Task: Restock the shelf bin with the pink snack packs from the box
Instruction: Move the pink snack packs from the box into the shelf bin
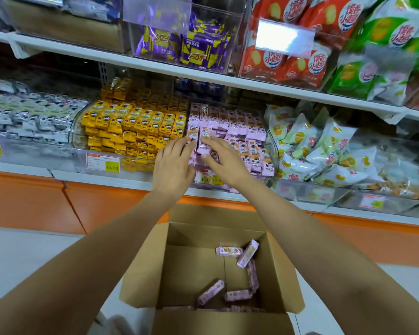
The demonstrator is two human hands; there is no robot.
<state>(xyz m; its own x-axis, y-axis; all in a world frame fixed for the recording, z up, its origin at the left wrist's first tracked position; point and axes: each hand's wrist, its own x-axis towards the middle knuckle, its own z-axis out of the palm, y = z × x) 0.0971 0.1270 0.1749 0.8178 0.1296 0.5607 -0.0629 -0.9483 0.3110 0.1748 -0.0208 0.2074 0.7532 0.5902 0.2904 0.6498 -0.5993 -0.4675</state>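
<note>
A clear shelf bin [271,151] on the lower shelf holds rows of pink snack packs [237,126]. Both my hands reach into its front left part. My left hand [173,163] lies with straight fingers against pink packs at the bin's left side. My right hand [224,158] has spread fingers resting on the packs just to the right. An upright pink pack [205,141] stands between the two hands. Below me, an open cardboard box [283,274] sits on the floor with several loose pink packs [248,253] scattered on its bottom.
A bin of yellow packs [136,126] borders the pink bin on the left, and white-green bags [324,151] lie to the right. Upper shelf bins hold purple [182,44] and red [288,56] snacks. An orange base panel [82,204] runs below the shelf.
</note>
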